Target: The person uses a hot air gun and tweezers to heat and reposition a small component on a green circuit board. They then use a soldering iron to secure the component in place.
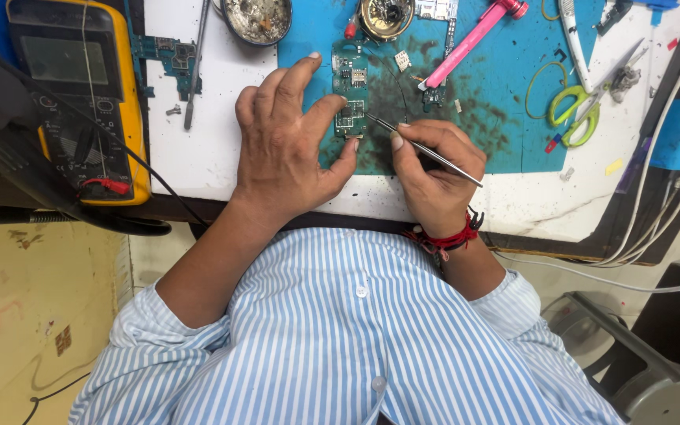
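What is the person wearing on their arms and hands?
Both arms wear a shirt with thin blue and white stripes and white buttons down the front; the sleeves are pushed up near the elbows. The right hand has red thread with a dark band tied round its wrist. The left hand is bare, with no glove, ring or watch showing.

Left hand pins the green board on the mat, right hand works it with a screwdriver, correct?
Not quite. The head view shows the right hand holding thin metal tweezers, not a screwdriver. The left hand does pin the green board on the mat.
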